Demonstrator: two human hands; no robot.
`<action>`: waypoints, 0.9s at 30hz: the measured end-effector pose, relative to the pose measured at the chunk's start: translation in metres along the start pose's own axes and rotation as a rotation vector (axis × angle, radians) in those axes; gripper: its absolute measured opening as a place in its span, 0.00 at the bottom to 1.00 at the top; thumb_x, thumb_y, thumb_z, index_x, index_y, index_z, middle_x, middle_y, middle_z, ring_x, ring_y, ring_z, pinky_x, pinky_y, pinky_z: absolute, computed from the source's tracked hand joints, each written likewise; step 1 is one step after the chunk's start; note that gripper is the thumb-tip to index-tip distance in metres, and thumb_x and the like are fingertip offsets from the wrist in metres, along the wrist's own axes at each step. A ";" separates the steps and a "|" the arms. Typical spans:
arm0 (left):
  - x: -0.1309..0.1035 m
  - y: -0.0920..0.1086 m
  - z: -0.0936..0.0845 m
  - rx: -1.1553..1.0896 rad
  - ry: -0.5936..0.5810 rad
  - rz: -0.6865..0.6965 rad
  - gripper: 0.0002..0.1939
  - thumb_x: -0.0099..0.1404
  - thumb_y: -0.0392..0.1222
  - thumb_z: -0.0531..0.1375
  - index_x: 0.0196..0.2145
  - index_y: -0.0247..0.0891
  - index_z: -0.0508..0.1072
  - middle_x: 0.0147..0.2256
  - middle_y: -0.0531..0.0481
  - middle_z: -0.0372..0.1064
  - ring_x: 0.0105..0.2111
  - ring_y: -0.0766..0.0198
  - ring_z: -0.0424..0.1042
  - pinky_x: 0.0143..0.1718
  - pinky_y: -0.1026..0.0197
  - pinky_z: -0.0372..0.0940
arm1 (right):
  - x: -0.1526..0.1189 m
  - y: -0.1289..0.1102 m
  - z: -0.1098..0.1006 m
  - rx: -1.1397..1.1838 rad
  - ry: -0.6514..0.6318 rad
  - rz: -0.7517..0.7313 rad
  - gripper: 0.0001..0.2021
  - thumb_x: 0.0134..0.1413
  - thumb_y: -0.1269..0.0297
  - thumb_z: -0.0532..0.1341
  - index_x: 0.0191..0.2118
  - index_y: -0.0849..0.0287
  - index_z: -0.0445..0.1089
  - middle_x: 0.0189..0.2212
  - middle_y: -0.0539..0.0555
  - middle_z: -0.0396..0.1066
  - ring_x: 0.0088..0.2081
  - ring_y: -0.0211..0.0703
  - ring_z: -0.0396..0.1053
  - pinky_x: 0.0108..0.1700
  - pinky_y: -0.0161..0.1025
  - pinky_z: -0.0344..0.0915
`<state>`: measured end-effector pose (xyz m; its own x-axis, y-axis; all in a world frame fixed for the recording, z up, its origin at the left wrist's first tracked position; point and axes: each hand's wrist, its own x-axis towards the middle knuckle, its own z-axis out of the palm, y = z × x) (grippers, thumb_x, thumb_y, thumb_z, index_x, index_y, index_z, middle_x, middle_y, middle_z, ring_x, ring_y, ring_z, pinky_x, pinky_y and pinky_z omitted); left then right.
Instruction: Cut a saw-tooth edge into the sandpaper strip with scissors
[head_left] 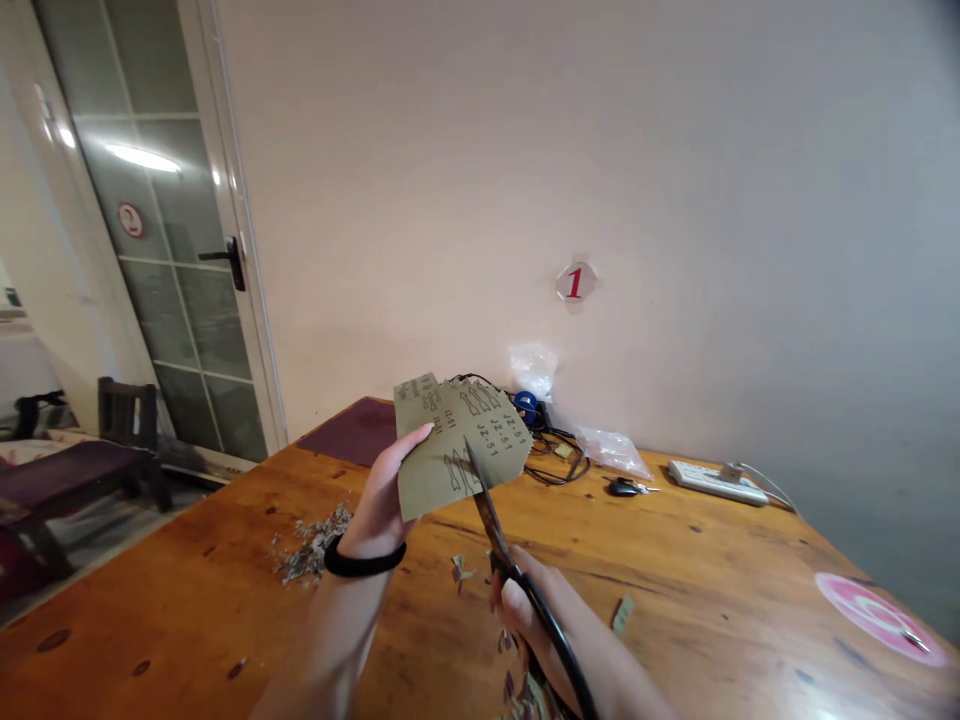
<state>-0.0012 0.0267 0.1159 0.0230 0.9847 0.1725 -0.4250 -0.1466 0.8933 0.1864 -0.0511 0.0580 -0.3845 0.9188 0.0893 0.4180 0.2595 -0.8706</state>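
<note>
Behind a glossy orange-brown wooden desk [420, 640], a plain pale wall [420, 200] is standing; above the desk, the left hand [386, 490] is pinching a greyish-tan printed paper sheet [450, 440] by its left side, thumb on the marked face; the right hand's [547, 595] grip is clenching the handles of black-handled metal scissors [536, 600], one dark blade lying over the sheet's near edge, the other hiding from view; some cutting is seemingly done, since the sheet's far edge is showing ragged notches and small tan scraps [622, 614] are lying below; a large piece is apparently awaiting the blades; loose grey shreds [313, 545] are lying beside the left wrist.
</note>
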 end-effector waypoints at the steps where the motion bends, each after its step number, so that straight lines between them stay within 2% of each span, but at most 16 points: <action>1: 0.000 0.000 0.003 -0.037 0.058 -0.001 0.07 0.54 0.43 0.68 0.32 0.40 0.79 0.30 0.48 0.81 0.39 0.51 0.80 0.40 0.58 0.73 | 0.000 0.005 0.004 0.040 0.026 0.009 0.38 0.55 0.23 0.42 0.38 0.57 0.64 0.35 0.55 0.66 0.37 0.49 0.62 0.41 0.44 0.63; 3: -0.001 -0.002 0.009 -0.112 0.172 -0.019 0.09 0.51 0.43 0.69 0.31 0.37 0.80 0.29 0.47 0.80 0.37 0.51 0.80 0.39 0.58 0.74 | 0.001 0.015 0.014 0.144 0.087 0.019 0.32 0.61 0.29 0.45 0.39 0.56 0.65 0.34 0.53 0.65 0.35 0.46 0.62 0.38 0.40 0.63; 5: -0.001 -0.003 0.013 -0.128 0.203 -0.017 0.10 0.50 0.43 0.70 0.30 0.37 0.80 0.30 0.47 0.80 0.38 0.51 0.80 0.39 0.58 0.74 | 0.002 0.023 0.022 0.211 0.131 0.023 0.29 0.63 0.32 0.48 0.40 0.56 0.66 0.33 0.51 0.64 0.35 0.45 0.62 0.37 0.38 0.64; 8: -0.001 -0.005 0.013 -0.120 0.209 0.042 0.10 0.49 0.44 0.71 0.29 0.38 0.80 0.34 0.46 0.81 0.45 0.49 0.79 0.46 0.57 0.72 | 0.003 0.028 0.029 0.248 0.146 0.042 0.28 0.63 0.34 0.51 0.41 0.56 0.68 0.33 0.50 0.64 0.35 0.44 0.62 0.36 0.36 0.63; 11: 0.001 -0.006 0.010 -0.072 0.207 0.126 0.17 0.51 0.47 0.71 0.37 0.37 0.81 0.41 0.44 0.82 0.51 0.47 0.77 0.53 0.52 0.70 | 0.003 0.026 0.028 0.266 0.178 0.066 0.28 0.63 0.33 0.52 0.42 0.56 0.68 0.32 0.50 0.64 0.33 0.43 0.63 0.33 0.35 0.63; 13: 0.002 -0.007 0.007 -0.027 0.242 0.175 0.22 0.53 0.49 0.71 0.44 0.37 0.80 0.46 0.43 0.81 0.53 0.46 0.75 0.57 0.49 0.67 | 0.003 0.022 0.025 0.257 0.185 0.078 0.29 0.62 0.32 0.51 0.42 0.56 0.69 0.30 0.50 0.64 0.31 0.42 0.64 0.29 0.34 0.62; 15: 0.003 -0.009 0.006 0.023 0.292 0.242 0.23 0.56 0.49 0.70 0.49 0.40 0.79 0.52 0.45 0.78 0.57 0.48 0.72 0.62 0.49 0.62 | 0.003 0.015 0.019 0.213 0.177 0.064 0.31 0.60 0.30 0.50 0.40 0.56 0.69 0.28 0.50 0.65 0.30 0.43 0.64 0.28 0.35 0.62; 18: 0.002 -0.010 0.006 0.042 0.329 0.318 0.21 0.59 0.47 0.68 0.51 0.43 0.77 0.56 0.47 0.75 0.61 0.51 0.68 0.64 0.50 0.59 | 0.003 0.003 0.010 0.127 0.170 -0.004 0.34 0.58 0.27 0.49 0.38 0.56 0.71 0.29 0.52 0.68 0.33 0.47 0.68 0.34 0.37 0.66; 21: -0.002 -0.014 0.007 0.004 0.332 0.293 0.23 0.59 0.49 0.67 0.52 0.42 0.76 0.57 0.46 0.74 0.61 0.48 0.68 0.64 0.46 0.59 | 0.002 -0.003 0.006 0.083 0.178 -0.033 0.32 0.59 0.29 0.50 0.42 0.55 0.71 0.31 0.54 0.72 0.38 0.51 0.70 0.41 0.41 0.67; 23: -0.004 -0.019 0.010 0.029 0.311 0.304 0.22 0.59 0.50 0.67 0.51 0.42 0.77 0.59 0.45 0.72 0.63 0.48 0.65 0.65 0.48 0.58 | 0.003 -0.003 0.005 0.058 0.194 -0.025 0.29 0.61 0.33 0.52 0.44 0.55 0.70 0.34 0.55 0.74 0.40 0.52 0.71 0.45 0.42 0.67; 25: -0.005 -0.026 0.015 0.051 0.292 0.317 0.20 0.60 0.50 0.67 0.49 0.42 0.78 0.59 0.46 0.72 0.63 0.49 0.64 0.64 0.50 0.60 | 0.004 -0.003 0.004 0.041 0.205 -0.021 0.26 0.63 0.36 0.53 0.45 0.55 0.69 0.37 0.56 0.74 0.41 0.52 0.72 0.47 0.42 0.66; 27: -0.005 -0.035 0.022 0.031 0.313 0.301 0.17 0.64 0.51 0.63 0.49 0.44 0.77 0.55 0.47 0.75 0.60 0.50 0.69 0.61 0.50 0.65 | 0.005 -0.003 0.003 0.040 0.179 -0.054 0.24 0.65 0.38 0.52 0.45 0.56 0.68 0.37 0.56 0.74 0.41 0.52 0.72 0.47 0.42 0.66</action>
<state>0.0329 0.0250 0.0932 -0.3752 0.8780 0.2972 -0.3437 -0.4296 0.8351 0.1808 -0.0486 0.0596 -0.2518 0.9429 0.2181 0.3660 0.3014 -0.8805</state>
